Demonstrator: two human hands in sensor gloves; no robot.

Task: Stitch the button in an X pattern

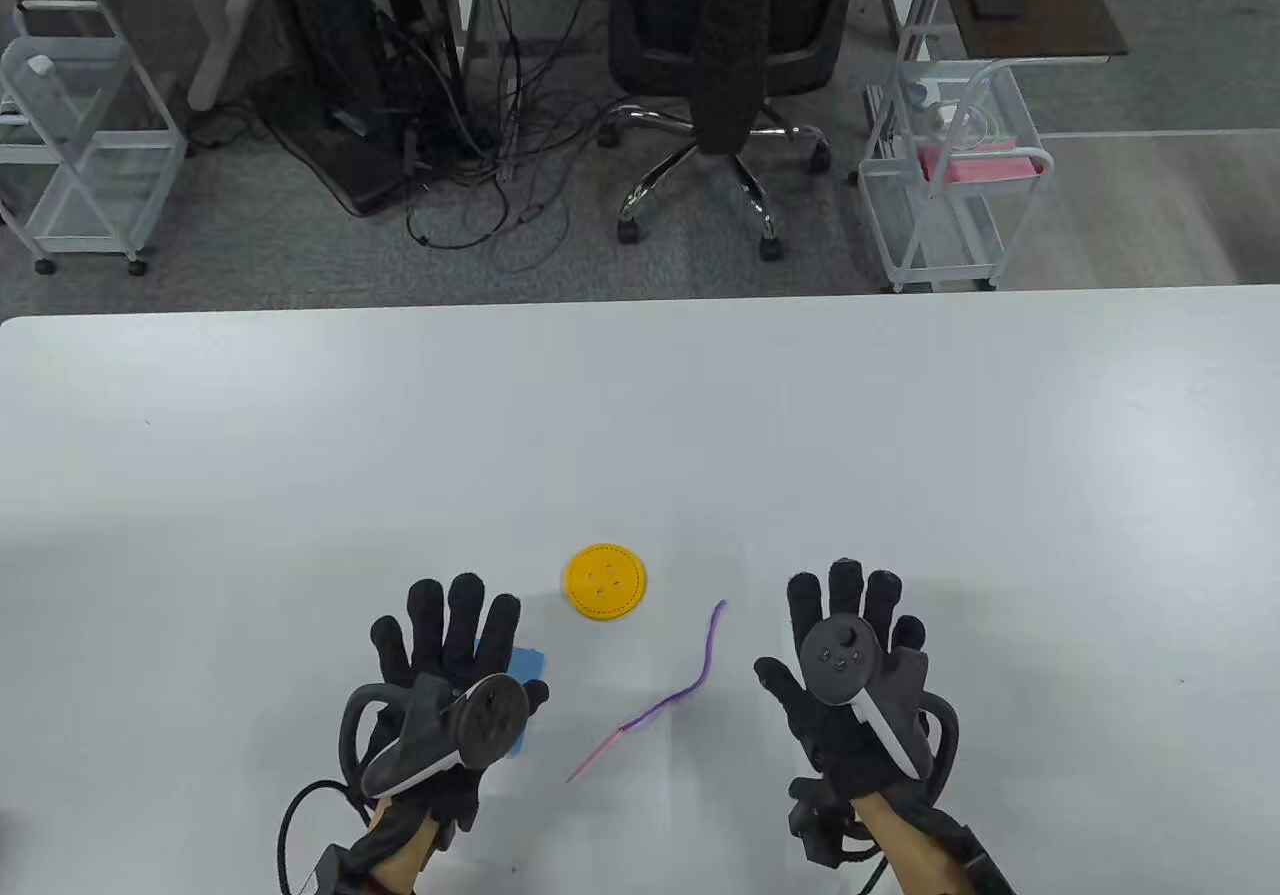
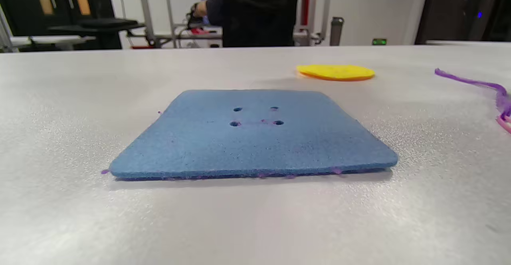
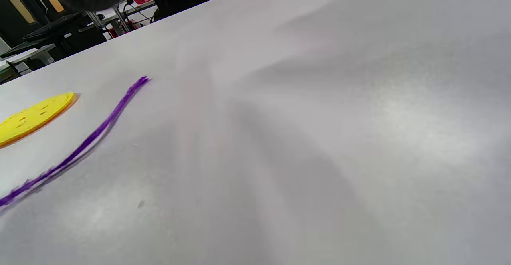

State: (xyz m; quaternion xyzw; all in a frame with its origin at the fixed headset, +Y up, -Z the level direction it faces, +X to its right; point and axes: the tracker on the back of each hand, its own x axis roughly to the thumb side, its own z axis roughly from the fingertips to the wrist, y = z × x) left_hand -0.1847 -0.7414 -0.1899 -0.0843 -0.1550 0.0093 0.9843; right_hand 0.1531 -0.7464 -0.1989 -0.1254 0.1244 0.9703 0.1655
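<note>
— What's on the table (image 1: 300, 455) right now?

— Biggest first: both gloved hands lie flat, palms down, fingers spread and straight, holding nothing. The left hand (image 1: 450, 670) lies over a blue felt square (image 1: 528, 670), so only one corner of it peeks out past the thumb side. The right hand (image 1: 850, 675) rests on bare table, well apart from everything.

— And the button?

— The yellow button (image 1: 606, 582) lies flat just beyond the left fingertips and a little toward the right hand, touching nothing. The purple lace (image 1: 690, 690) snakes between the two hands, its far end closer to the right thumb, its pinkish near end trailing back toward the wrists.

— So nothing is sewn yet?

— I'd say not; the parts lie apart. To start well, I'd think the button has to go on the square with its four holes matched to the square's holes, one hand pinning both while the other feeds the stiffer pink tip up through. The lace looks limp, so pinching it close to the tip should help.

— Can you see those holes from above?

— Only the button's. The left wrist view shows what the top camera misses: the whole felt square (image 2: 255, 137), its four punched holes, and purple fuzz along its near edge. The right wrist view shows only the lace (image 3: 100, 131) and the button's edge (image 3: 32, 117), no fingers at all.
</note>
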